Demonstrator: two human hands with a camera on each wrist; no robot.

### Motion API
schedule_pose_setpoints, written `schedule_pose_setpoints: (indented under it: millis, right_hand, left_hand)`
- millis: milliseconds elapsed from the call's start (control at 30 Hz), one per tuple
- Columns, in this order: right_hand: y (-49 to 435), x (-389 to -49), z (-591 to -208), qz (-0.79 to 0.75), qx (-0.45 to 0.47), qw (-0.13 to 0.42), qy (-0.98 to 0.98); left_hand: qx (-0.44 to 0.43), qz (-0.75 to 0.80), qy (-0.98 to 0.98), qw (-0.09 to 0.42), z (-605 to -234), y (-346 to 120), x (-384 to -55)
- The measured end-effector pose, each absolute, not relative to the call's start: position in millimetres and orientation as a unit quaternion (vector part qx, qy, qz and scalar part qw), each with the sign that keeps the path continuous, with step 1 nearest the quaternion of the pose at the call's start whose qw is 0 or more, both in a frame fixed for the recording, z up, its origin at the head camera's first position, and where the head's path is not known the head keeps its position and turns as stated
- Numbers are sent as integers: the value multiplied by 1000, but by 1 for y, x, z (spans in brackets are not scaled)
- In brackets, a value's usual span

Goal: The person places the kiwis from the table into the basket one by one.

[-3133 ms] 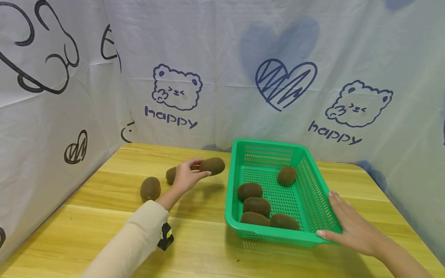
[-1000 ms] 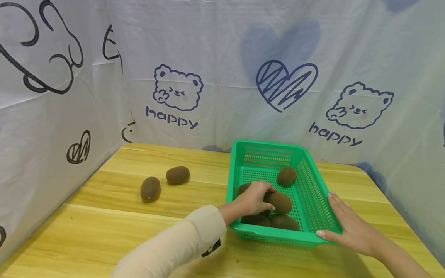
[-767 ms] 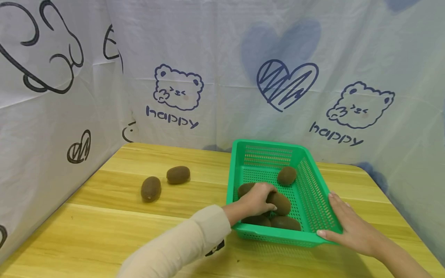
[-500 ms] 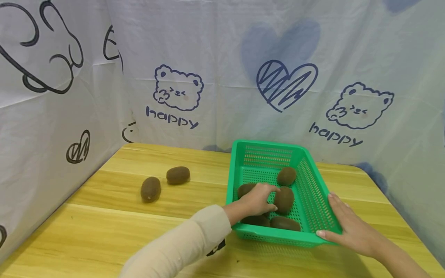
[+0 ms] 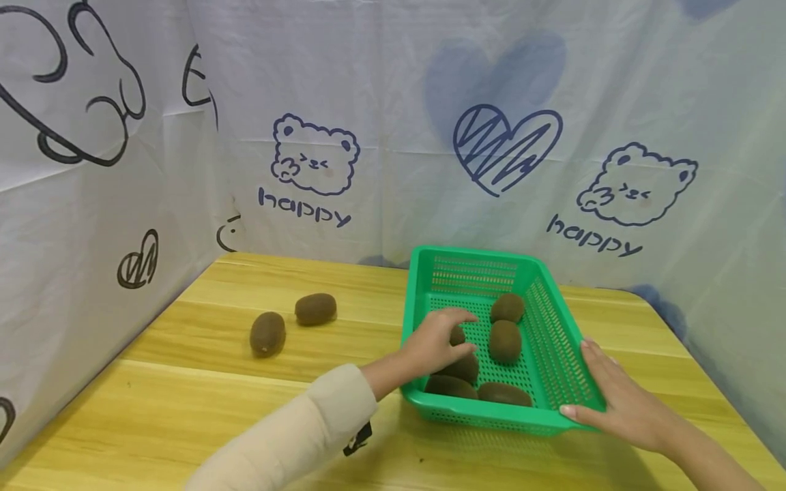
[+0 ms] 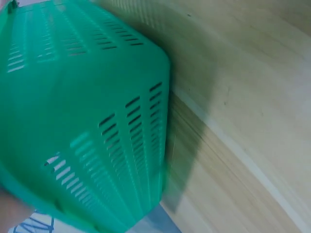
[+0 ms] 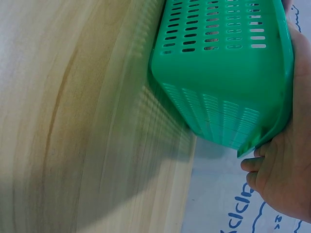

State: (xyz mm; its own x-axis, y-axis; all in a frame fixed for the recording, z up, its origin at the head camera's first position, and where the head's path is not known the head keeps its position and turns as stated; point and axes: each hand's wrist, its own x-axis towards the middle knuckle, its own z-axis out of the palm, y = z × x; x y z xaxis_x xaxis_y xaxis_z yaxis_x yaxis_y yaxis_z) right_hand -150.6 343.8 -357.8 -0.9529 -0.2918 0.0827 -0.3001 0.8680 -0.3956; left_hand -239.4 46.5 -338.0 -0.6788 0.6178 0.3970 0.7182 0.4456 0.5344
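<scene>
My left hand [image 5: 434,341] hovers over the left side of a green plastic basket [image 5: 413,293], thumb and fingers apart and nothing between them. Just right of its fingertips lies a brown kiwi [image 5: 505,342], below another kiwi [image 5: 507,308] near the right wall. Several more kiwis sit in the left and near part, one [image 5: 451,387] in the near left corner; my hand partly covers some. My right hand [image 5: 632,402] holds the basket's near right corner, thumb on the front rim and fingers along the side. In the right wrist view that hand [image 7: 286,170] lies against the rim.
Two loose kiwis lie on the wooden table [image 5: 184,409] left of the basket: one kiwi [image 5: 267,334] nearer, another kiwi [image 5: 316,309] farther back. A printed white cloth [image 5: 393,102] hangs behind the table and along the sides.
My left hand carried a kiwi from the table into the basket, let it go beside the right-hand one, then drew back left. My right hand stays on the basket's corner.
</scene>
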Motion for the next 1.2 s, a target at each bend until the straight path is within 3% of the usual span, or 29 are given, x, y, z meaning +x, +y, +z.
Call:
schedule_pose_setpoints:
  millis: [600, 1200]
  right_hand:
    - [342, -151, -354, 221, 149, 1, -964]
    - [342, -150, -354, 218, 148, 6, -965]
  left_hand:
    - [-288, -419, -837, 200, -356, -24, -248]
    - [-217, -392, -865, 227, -378, -84, -247]
